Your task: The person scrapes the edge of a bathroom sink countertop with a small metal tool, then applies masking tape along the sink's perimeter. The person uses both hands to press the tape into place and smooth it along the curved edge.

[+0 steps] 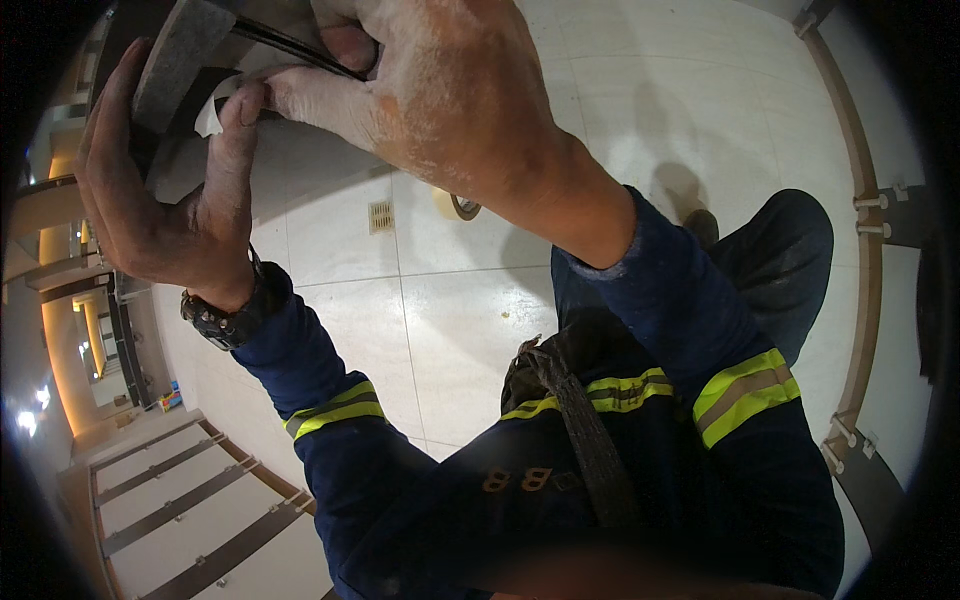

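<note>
At the upper left, my left hand (pixel 170 210) has its fingers along the outer side of a grey flat-edged piece (pixel 182 60), with the thumb on the near side. A small white scrap (pixel 210 115) shows beside that thumb. My right hand (pixel 450 90), coated in pale dust, is closed at the top of the view. A thin dark strip (pixel 295 45) runs from the grey piece into its grip, between thumb and fingers. The far parts of the piece and some right fingertips lie outside the view or are hidden.
On the pale tiled floor (pixel 450 310) beneath my arms are a roll of tape (pixel 455 205) and a square floor drain (pixel 381 217). A panel with dark bars (pixel 180 520) stands at lower left. A curved-looking brown edge (pixel 862 300) with white pegs runs along the right.
</note>
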The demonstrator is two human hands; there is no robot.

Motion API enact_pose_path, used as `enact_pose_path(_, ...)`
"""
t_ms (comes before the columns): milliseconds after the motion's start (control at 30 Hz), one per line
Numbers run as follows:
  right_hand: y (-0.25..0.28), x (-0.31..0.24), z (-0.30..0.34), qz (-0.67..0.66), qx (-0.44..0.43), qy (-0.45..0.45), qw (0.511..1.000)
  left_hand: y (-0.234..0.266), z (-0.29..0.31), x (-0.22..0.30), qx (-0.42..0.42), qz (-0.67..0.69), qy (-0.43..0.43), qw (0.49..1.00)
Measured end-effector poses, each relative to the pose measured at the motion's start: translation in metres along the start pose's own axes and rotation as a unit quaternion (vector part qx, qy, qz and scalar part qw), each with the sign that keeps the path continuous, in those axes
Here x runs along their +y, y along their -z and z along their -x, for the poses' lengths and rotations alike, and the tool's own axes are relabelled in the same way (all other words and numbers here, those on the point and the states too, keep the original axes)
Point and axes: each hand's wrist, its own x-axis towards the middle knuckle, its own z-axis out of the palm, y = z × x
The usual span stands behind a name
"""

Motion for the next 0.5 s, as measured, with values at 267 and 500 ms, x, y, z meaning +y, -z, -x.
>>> enact_pose_path(267,-0.002,-0.001,0.002,-0.027,-0.006,-0.030,0.999,0.010,-0.008,-0.009,-0.038,-0.005,-0.039,0.999)
enact_pose_path(500,0.008,-0.012,-0.002,-0.026,-0.013,-0.040,0.999,0.011,-0.017,-0.022,-0.044,-0.038,-0.096,0.994)
